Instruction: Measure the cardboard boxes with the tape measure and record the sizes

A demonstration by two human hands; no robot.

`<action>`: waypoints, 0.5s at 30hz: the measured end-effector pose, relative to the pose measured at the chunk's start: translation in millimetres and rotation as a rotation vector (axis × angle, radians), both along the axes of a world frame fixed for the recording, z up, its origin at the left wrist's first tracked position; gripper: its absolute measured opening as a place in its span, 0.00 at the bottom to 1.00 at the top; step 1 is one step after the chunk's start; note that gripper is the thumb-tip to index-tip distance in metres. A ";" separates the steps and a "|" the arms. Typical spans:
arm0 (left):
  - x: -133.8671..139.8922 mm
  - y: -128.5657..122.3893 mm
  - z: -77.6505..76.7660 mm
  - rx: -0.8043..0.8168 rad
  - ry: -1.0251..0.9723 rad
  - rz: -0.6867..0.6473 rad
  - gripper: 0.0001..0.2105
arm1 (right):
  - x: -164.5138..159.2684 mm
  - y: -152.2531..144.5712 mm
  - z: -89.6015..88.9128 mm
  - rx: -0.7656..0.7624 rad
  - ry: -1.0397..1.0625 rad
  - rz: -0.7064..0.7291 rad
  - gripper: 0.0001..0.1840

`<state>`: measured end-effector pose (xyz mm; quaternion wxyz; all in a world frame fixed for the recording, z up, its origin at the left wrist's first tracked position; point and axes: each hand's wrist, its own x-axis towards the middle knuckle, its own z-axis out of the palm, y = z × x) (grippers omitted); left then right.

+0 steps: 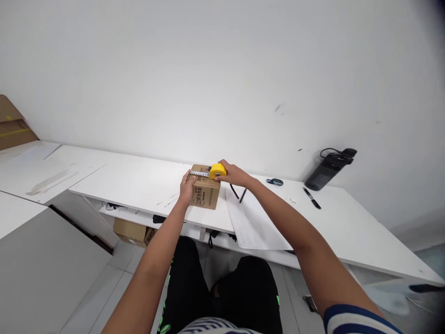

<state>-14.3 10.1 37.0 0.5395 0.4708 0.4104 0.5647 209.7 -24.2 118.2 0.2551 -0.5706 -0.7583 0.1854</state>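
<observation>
A small brown cardboard box (207,197) with dark printing stands on the white desk. My right hand (234,174) is closed around a yellow tape measure (217,171) at the box's right top edge. From it the white tape blade (199,173) runs across the top of the box to the left edge. There my left hand (187,188) grips the box's left side, its fingertips by the end of the blade. To the right of the box lie a sheet of white paper (250,227) and a dark pen-like stick (242,195), partly behind my right forearm.
The white desk (139,181) runs along a wall. Farther right are a dark bottle (325,171), a black marker (312,198) and a small dark blue object (275,182). Under the desktop, a shelf has a cardboard box (130,230) near it. A larger carton (15,123) stands far left.
</observation>
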 end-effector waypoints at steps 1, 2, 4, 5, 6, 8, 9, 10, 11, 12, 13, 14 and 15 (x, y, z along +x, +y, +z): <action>0.6 1.5 -0.9 0.006 0.000 0.004 0.31 | 9.9 -6.9 -0.6 -0.009 0.001 -0.017 0.27; 1.1 3.2 -2.0 0.016 0.000 0.006 0.30 | 19.0 -13.4 -1.5 -0.019 0.007 -0.033 0.27; 1.7 6.6 -4.4 0.030 0.001 0.006 0.30 | 33.5 -24.2 -4.3 -0.040 0.033 -0.060 0.26; 1.9 8.0 -5.4 0.032 -0.001 0.005 0.30 | 38.5 -28.2 -6.0 -0.048 0.050 -0.074 0.26; 2.1 8.9 -6.0 0.031 -0.007 0.001 0.30 | 41.9 -30.9 -7.7 -0.055 0.067 -0.087 0.27; 2.4 9.6 -6.1 0.025 -0.022 -0.007 0.30 | 44.7 -32.4 -10.7 -0.061 0.103 -0.100 0.27; 2.5 9.3 -5.8 0.021 -0.029 -0.007 0.30 | 44.4 -31.3 -11.7 -0.059 0.123 -0.099 0.27; 2.6 8.9 -5.2 0.018 -0.035 -0.007 0.30 | 43.3 -29.2 -12.1 -0.055 0.141 -0.096 0.26; 2.6 8.4 -4.5 0.016 -0.038 -0.008 0.30 | 41.3 -26.4 -12.0 -0.047 0.156 -0.094 0.26; 2.6 7.8 -3.6 0.016 -0.040 -0.009 0.31 | 38.5 -23.0 -11.4 -0.034 0.169 -0.093 0.26; 2.5 7.3 -2.7 0.017 -0.042 -0.008 0.31 | 34.8 -19.4 -10.4 -0.021 0.178 -0.091 0.26; 2.4 6.8 -1.6 0.019 -0.041 -0.010 0.31 | 30.0 -15.6 -9.0 -0.012 0.180 -0.083 0.26; 2.4 6.1 -0.5 0.020 -0.036 -0.013 0.31 | 24.1 -11.7 -7.4 -0.007 0.173 -0.071 0.26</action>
